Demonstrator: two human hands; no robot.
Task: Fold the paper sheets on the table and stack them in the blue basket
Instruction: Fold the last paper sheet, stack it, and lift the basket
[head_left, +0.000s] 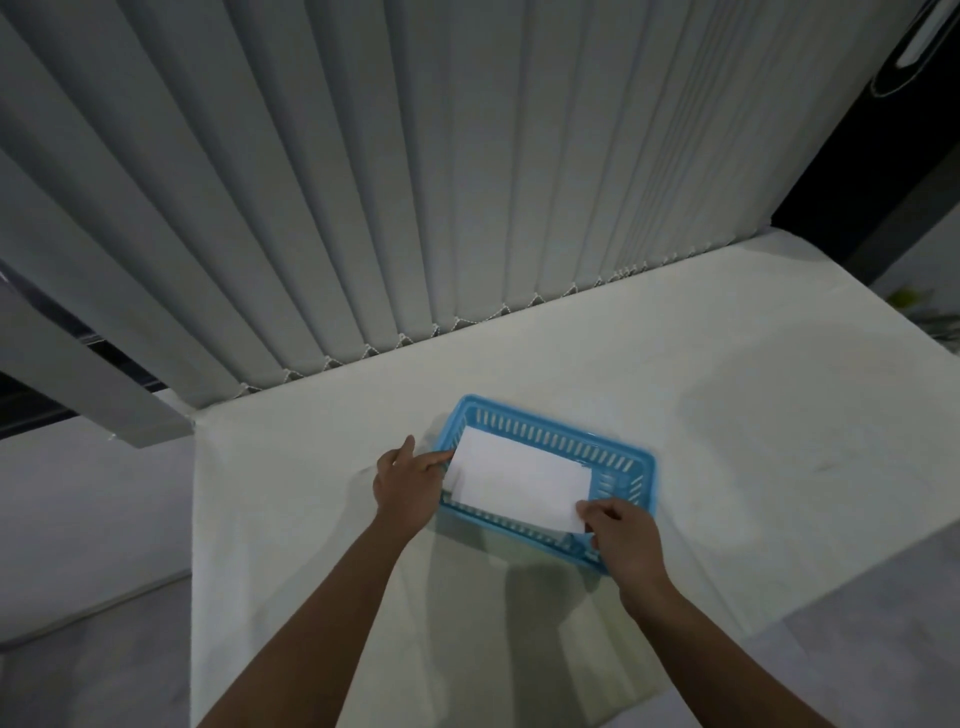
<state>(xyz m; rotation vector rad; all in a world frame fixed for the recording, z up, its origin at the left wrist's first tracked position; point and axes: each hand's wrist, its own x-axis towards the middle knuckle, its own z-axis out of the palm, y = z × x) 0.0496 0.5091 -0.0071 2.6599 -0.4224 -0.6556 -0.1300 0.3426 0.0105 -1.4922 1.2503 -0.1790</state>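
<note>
**Inspector:** State of the hands?

**Operator:** They are apart, one at each end of the work. My right hand pinches the lower right corner of the folded sheet, fingers curled over it. My left hand is at the sheet's left edge with the index finger laid straight against it. I cannot tell whether its other fingers grip.

**Inspector:** Location of the sheet?

**Operator:** Lower centre of the frame, over the blue basket. Its near edge rides on the front rim, so I judge it not fully seated.

**Inspector:** Step in hand?

**Operator:** Stacking, by my reading. The fold looks finished. The next move calls for lowering the sheet flat inside the walls, squaring its long edges to the basket, then letting go with both hands.

**Inspector:** Count.

**Operator:** Hands, two. Basket, one. Folded sheet, one for certain. A white edge shows beneath it at the left, which may be a second sheet or the lower layer of the fold. Table, one, under a pale cloth. Vertical blinds fill the upper frame behind it.
</note>
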